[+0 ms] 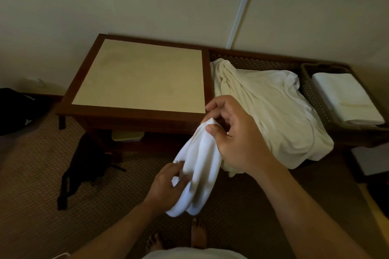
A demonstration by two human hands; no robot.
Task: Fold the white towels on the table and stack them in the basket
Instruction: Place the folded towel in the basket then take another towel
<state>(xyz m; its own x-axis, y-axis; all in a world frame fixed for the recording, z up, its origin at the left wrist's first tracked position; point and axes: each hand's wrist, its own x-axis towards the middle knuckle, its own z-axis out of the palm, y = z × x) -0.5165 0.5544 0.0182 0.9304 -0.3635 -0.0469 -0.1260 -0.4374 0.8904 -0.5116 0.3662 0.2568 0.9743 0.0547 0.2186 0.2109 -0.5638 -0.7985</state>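
Towel (197, 166), white and bunched, hangs in the air in front of the person, held by both hands above the carpeted floor and just short of the counter (139, 75). The right hand (233, 136) forms the upper grip: its thumb and curled fingers pinch the towel's top corner. Below and to the left of that grip, the left hand (168, 187) has its fingers closed on a lower fold, seemingly feeling for an edge, though the dim light makes this hard to confirm.

To do this step well, each grip should slide along the hem to a separate corner, then pull apart so the cloth hangs flat before it is laid on the bare counter top just beyond the upper grip.

Counts: one towel in hand. To the right of the upper grip lies a heap of unfolded cloth (271, 107), probably more than one piece. Farther right stands one basket (309, 88) holding one stack of folded towels (345, 98), perhaps two or three. Two hands and two bare feet are visible.
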